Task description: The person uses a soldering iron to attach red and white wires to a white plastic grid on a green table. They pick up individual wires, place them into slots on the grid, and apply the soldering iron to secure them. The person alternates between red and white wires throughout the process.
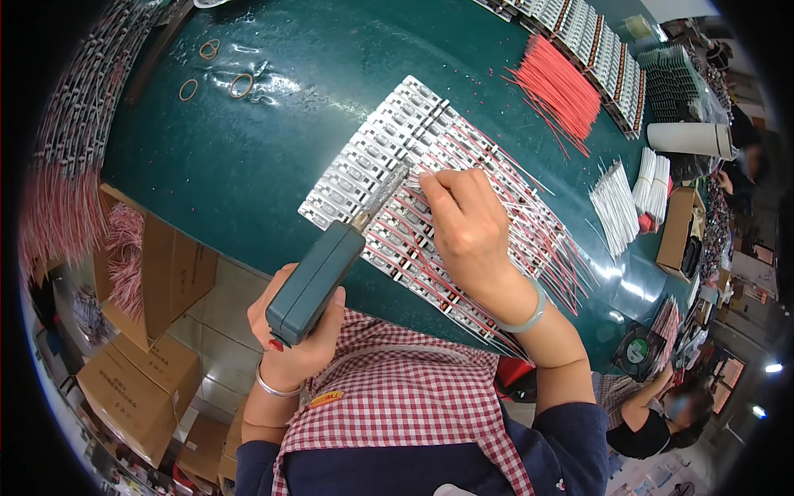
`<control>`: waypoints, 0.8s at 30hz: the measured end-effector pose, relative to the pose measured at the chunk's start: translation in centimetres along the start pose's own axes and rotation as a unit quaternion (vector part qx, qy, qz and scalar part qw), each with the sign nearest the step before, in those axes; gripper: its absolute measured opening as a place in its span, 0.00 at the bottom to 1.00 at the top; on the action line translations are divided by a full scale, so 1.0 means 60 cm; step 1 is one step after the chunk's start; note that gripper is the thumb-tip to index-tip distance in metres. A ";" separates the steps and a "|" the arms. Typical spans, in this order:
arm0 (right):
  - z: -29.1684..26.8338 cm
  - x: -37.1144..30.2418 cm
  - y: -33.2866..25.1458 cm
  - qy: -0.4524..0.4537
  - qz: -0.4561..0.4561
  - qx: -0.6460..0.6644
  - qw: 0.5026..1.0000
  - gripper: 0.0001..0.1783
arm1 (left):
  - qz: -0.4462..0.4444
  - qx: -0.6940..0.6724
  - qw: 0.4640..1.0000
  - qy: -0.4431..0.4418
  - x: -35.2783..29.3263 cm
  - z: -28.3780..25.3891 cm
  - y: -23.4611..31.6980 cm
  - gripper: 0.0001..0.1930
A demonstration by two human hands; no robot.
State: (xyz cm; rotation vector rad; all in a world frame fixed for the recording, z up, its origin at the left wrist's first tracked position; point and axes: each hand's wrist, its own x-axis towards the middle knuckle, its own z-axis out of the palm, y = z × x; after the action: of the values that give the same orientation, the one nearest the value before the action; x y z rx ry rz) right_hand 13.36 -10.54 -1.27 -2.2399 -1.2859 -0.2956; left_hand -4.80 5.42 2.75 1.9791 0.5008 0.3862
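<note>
My left hand [299, 343] is wrapped round a dark green gun-shaped hand tool [318, 277]. Its metal tip reaches toward a slanted panel of small white plastic units [351, 169] on the table. Many thin red and white wires [529, 236] fan out from the panel's right half. Over that wired half, my right hand [471, 223] has thumb and forefinger pinched together beside the tool's tip. What lies between those fingertips is too small to make out.
On the green table [223, 149] lie rubber bands [241, 85], a pile of red wires [558, 95] and white wire bundles [616, 207]. More panels [591, 50] stand at the far right, near a white cylinder [691, 139]. Cardboard boxes [141, 388] sit at lower left; another person [653, 413] is at lower right.
</note>
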 end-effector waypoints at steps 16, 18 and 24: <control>0.004 0.002 -0.004 -0.003 -0.011 -0.025 1.000 0.16 | 0.008 0.027 1.000 -0.011 0.008 0.000 0.007 0.08; 0.006 0.001 -0.005 -0.001 -0.010 -0.025 1.000 0.16 | -0.015 0.028 1.000 -0.001 0.002 -0.002 0.012 0.09; 0.005 0.000 -0.006 -0.002 -0.009 -0.034 0.999 0.16 | -0.006 0.023 1.000 0.014 -0.017 -0.011 -0.003 0.12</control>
State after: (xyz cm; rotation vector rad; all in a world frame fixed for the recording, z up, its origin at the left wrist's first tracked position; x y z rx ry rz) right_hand 13.03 -10.20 -1.41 -2.2866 -1.3173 -0.3462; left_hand -5.99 5.46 2.84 2.0163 0.5443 0.3992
